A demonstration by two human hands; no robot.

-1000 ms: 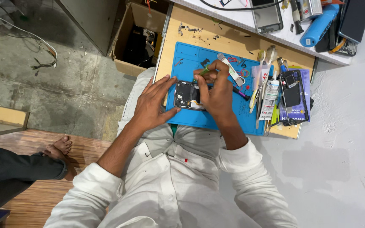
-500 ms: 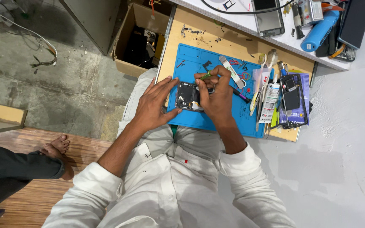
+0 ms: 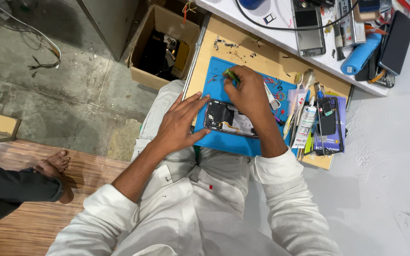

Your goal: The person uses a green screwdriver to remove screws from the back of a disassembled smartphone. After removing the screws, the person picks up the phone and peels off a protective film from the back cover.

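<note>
Just on the blue mat, the left hand presses flat, fingers spread, beside the opened phone; the right hand pinches a green-handled tool above it. Right of the mat lies a purple card package.

The person wears a white long-sleeved shirt with both cuffs rolled up to the forearm. A small red tag sits on the shirt front. White trousers cover the legs. The left hand and right hand are bare.
</note>
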